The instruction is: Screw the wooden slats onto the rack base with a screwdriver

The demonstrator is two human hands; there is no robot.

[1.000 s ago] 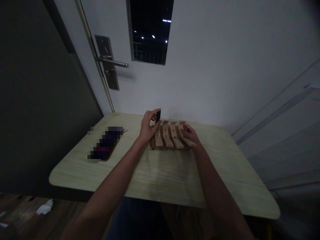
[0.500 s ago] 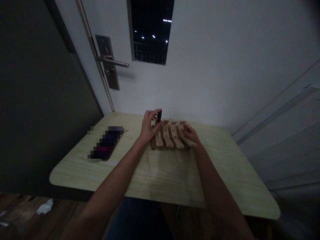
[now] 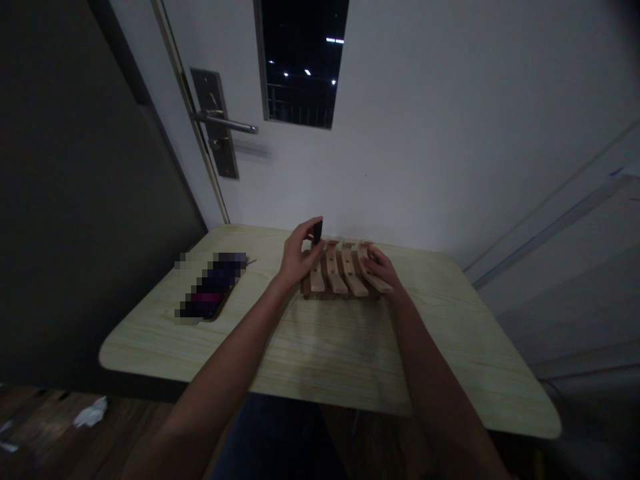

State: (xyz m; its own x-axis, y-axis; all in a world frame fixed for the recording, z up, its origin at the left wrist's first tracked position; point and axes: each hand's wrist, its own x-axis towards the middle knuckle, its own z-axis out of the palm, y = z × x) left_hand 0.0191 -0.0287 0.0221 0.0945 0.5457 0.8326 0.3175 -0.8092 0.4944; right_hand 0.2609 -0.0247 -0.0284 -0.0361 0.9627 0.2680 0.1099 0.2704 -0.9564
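Note:
My left hand (image 3: 301, 255) is closed on a short black tool (image 3: 318, 231), shaped like a stubby screwdriver. It stands upright over the far part of the leftmost curved wooden slat (image 3: 317, 277), and its lower end is hidden by my thumb. Several such slats, with dark holes or screws in them, lie side by side on a wooden base (image 3: 340, 297). At the other end, my right hand (image 3: 382, 268) grips the rightmost slat (image 3: 376, 281), its fingers around that slat's right edge.
All this rests on a pale wood-grain table (image 3: 330, 363) pushed against a white door (image 3: 425, 133) with a metal handle (image 3: 227, 124). A phone (image 3: 213, 290), partly pixelated, lies on the left. Near it is a thin metal piece (image 3: 251, 261). Crumpled white paper (image 3: 91, 412) is on the floor.
My left fingers have shifted a little around the black tool, which seems slightly turned, with less of its lower part showing. My right hand and the wooden piece stay in place.

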